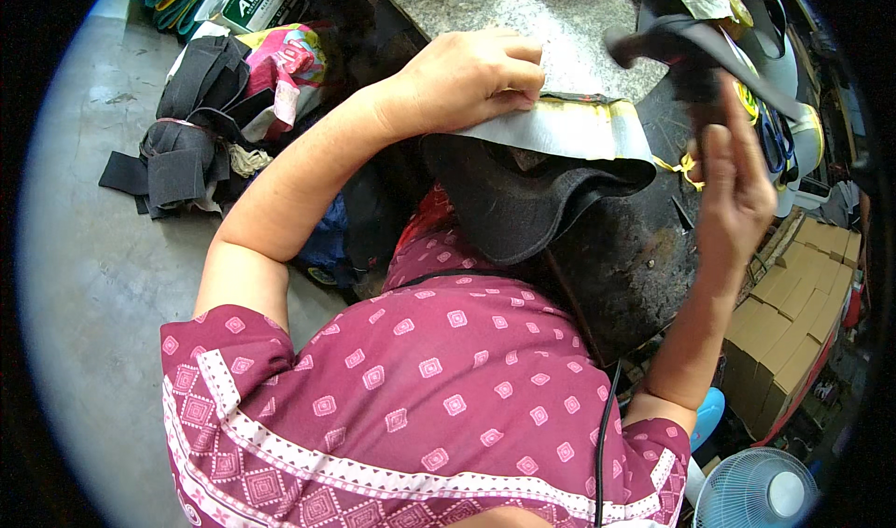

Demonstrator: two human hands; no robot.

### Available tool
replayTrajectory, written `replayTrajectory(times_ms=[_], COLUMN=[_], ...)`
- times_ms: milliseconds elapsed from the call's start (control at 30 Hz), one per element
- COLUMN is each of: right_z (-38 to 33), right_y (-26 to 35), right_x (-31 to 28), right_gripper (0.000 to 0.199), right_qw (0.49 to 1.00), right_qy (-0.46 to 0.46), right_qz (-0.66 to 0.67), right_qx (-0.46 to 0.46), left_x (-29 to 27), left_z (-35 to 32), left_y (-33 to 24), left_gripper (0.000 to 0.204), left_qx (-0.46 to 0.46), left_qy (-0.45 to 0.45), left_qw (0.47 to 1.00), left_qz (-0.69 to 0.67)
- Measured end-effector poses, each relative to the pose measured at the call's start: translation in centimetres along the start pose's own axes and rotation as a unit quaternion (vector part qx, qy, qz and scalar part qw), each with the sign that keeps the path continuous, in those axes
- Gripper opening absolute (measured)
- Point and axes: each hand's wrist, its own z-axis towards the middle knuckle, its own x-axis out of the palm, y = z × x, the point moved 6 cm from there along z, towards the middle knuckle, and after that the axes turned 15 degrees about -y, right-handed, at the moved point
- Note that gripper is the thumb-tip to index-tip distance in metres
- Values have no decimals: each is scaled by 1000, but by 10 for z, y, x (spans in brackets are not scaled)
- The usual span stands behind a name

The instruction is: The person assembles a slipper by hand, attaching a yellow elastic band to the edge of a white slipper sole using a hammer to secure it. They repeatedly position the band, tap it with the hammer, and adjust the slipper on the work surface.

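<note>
My left hand [485,76] is closed at the near edge of the stone slab, its fingertips pressed onto a pale grey sheet piece [560,129]. Glue-like yellowish marks run along that piece's far edge, beside a narrow dark strip. Below it hangs a curved black fabric piece [527,206], seemingly joined to it. To the right, my right hand [737,183] grips a dark hammer [686,48] raised above the worktop. Motion blurs the hammer, and part of its handle is hidden by the fingers.
The speckled stone slab [588,38] rests on a dark, stained worktop [625,267]. Yellow cord [689,169] lies beside the grey piece. Cardboard pieces [793,304] and a fan [756,491] are at right. Bundled black strips [182,150] lie on the left.
</note>
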Motion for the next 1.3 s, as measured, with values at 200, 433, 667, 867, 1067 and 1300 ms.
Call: replayTrajectory(times_ms=[200,433,667,867,1067,1300], right_z=[-13,-23,-24,-1,-21,-17], right_y=[-8,1,-5,13,12,9], right_x=[21,34,31,13,40,21], right_gripper=[33,35,34,37,33,33], right_qw=[967,943,946,990,951,989], right_qy=[130,141,162,47,146,58], right_qz=[-163,-236,-233,17,-192,-57], right_qx=[-145,-190,-156,-129,-192,-123], left_x=[1,-3,-13,-9,-12,-10], left_z=[4,2,-2,-4,-1,-2], left_y=[6,3,4,0,-1,1], left_gripper=[12,16,20,18,19,21], left_qx=[2,28,-5,45,53,15], left_qy=[-5,-20,-33,-24,-37,-17], left_qw=[1000,999,997,997,997,998], left_qz=[-15,29,65,58,48,59])
